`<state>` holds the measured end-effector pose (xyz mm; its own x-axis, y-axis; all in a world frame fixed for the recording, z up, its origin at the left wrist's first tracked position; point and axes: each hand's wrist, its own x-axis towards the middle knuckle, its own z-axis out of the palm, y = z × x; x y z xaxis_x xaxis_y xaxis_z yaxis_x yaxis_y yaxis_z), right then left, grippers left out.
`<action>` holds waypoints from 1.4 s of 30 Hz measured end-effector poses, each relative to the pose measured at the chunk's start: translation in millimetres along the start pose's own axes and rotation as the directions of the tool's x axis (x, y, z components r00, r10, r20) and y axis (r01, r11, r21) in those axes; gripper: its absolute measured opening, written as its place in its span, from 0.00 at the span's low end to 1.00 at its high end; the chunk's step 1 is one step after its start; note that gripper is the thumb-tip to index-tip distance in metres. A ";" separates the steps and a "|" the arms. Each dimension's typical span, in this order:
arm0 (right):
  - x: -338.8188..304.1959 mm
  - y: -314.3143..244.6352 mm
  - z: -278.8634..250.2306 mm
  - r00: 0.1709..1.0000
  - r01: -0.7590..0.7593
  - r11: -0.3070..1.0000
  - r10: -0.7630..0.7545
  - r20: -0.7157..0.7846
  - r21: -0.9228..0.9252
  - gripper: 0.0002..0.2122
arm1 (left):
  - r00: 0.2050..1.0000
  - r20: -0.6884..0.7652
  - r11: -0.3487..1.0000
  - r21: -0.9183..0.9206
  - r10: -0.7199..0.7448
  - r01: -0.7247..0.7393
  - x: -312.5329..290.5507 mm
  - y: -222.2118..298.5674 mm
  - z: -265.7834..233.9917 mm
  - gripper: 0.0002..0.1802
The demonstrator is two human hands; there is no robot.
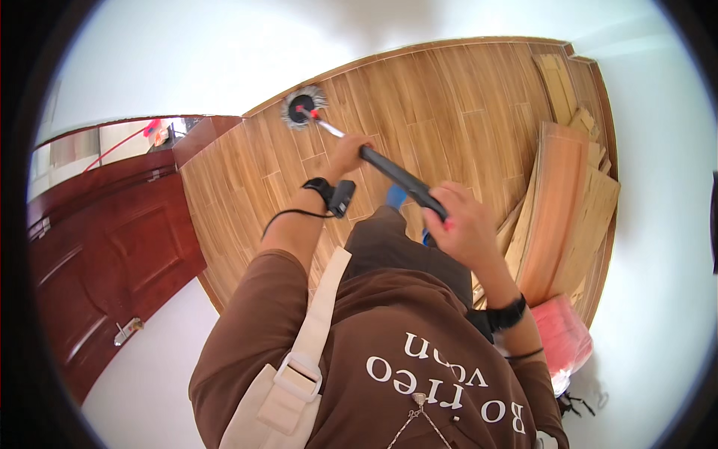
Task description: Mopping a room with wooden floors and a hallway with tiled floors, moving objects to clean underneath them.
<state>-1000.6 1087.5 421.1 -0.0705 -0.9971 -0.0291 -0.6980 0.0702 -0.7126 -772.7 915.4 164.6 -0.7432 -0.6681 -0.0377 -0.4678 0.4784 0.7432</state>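
A mop (404,182) slants across the view, its round head of grey-white strands with a dark centre (303,105) lying on the floor by the far wall, near the doorway. My left hand (350,154) is wrapped round the pole where the silver shaft meets the thick dark grip. Close to the pole's near end, my right hand (461,224) is closed on the grip, and a bit of red shows at its tip. Both wrists wear black straps, and the left one carries a small black device (342,198).
Wood-look tiles (441,112) make up the floor between white walls. Planks and boards (557,209) are piled along the right wall, with a pink plastic-wrapped bundle (557,333) nearby. A dark red door (120,254) stands swung open at left. Below me are my blue-covered feet (396,196).
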 end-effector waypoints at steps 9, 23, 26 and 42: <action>-97.0 -25.6 -10.3 0.965 -0.233 0.972 0.232 -0.118 0.009 0.08 | 0.993 -0.120 1.000 -0.024 -0.002 -0.001 -57.4 58.7 60.5 0.12; -377.9 -186.0 -56.1 0.624 -0.628 0.752 0.334 -0.706 -0.200 0.03 | 0.779 0.324 0.787 -0.525 0.536 -0.324 -168.0 339.6 232.8 0.08; -389.5 -208.0 -35.6 0.573 -0.672 0.725 0.379 -0.726 -0.152 0.04 | 0.718 0.400 0.787 -0.518 0.570 -0.336 -195.7 326.6 211.7 0.08; -169.4 -275.5 220.3 0.884 -0.290 0.952 0.307 -0.352 0.101 0.05 | 0.979 0.002 0.959 -0.201 0.203 -0.199 -281.5 -59.2 -81.8 0.10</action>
<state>-639.3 1230.4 467.9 -0.5274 -0.8496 0.0025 -0.5719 0.3529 -0.7405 -496.7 1028.6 185.9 -0.8238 -0.5556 0.1126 -0.2050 0.4772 0.8545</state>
